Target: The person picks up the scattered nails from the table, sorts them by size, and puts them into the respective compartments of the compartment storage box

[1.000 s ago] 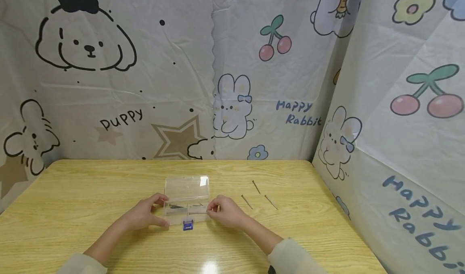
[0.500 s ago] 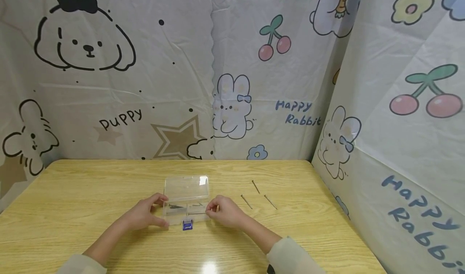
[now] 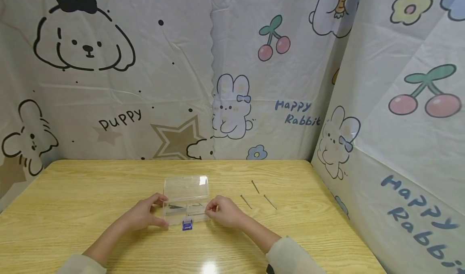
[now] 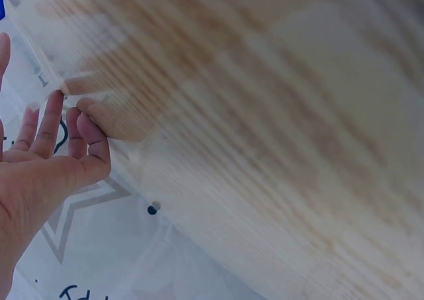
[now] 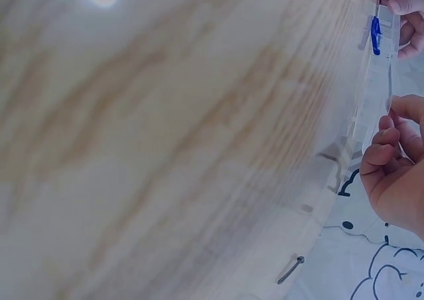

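Observation:
A clear plastic box (image 3: 170, 216) with two compartments lies on the table, its lid (image 3: 186, 188) raised at the back and a blue latch (image 3: 187, 225) at the front. My left hand (image 3: 143, 214) holds its left end, thumb at the front corner and fingers at the rear. Dark nails (image 3: 176, 206) lie in the left compartment; a few small ones (image 3: 197, 204) show in the right. Over the right compartment my right hand (image 3: 226, 212) pinches a long thin nail (image 3: 196, 214) by one end. The fingertips hide that end.
Three long nails (image 3: 270, 201) lie apart on the wooden table (image 3: 109, 185), to the right of the box. A printed cloth (image 3: 145, 84) hangs behind the table and along its right side.

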Demonstrator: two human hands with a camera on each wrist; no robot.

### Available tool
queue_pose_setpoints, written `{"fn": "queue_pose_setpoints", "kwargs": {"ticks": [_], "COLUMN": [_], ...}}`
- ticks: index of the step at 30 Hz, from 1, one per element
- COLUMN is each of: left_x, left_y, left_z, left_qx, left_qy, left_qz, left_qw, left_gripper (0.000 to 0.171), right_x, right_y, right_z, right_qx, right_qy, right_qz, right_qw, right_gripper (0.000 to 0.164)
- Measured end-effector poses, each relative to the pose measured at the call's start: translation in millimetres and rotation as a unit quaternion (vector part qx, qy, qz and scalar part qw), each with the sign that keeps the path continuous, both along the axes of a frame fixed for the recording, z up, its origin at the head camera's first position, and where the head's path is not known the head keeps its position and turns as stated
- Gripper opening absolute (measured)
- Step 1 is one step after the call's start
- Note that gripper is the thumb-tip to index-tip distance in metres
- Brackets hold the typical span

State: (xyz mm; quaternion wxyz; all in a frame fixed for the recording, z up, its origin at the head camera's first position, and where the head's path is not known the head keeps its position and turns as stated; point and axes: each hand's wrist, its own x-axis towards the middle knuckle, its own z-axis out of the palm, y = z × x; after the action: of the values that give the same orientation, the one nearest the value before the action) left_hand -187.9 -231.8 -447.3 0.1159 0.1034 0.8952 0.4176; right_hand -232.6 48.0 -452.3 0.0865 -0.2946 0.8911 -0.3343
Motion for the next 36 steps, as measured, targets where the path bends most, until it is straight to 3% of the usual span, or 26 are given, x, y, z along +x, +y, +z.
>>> {"fn": "queue_pose_setpoints", "kwargs": {"ticks": [9,15,36], "left_x": [0.7,0.8,-0.4], "left_y": [1,1,-1], "left_z": [1.7,1.1,0.1], "left_qx": [-0.002,0.003,0.009], "left_qy": [-0.001,0.004,0.0], "left_qz": [0.0,-0.004,-0.007], "left_qw": [1.0,1.0,0.9999], "left_gripper": [0.076,0.075,0.075], "right_x": [-1.1,-7.6,-31.8], "right_y": [2,13,95], "right_z": [2.7,7.4,14.4], "right_qx": [0.009,0.006,0.014], "right_qy": [-0.016,-0.004,0.01], "right_qz": [-0.006,-0.023,-0.117], "right_qw": [1.0,1.0,0.993], "right_gripper": [0.01,0.011,0.014]}}
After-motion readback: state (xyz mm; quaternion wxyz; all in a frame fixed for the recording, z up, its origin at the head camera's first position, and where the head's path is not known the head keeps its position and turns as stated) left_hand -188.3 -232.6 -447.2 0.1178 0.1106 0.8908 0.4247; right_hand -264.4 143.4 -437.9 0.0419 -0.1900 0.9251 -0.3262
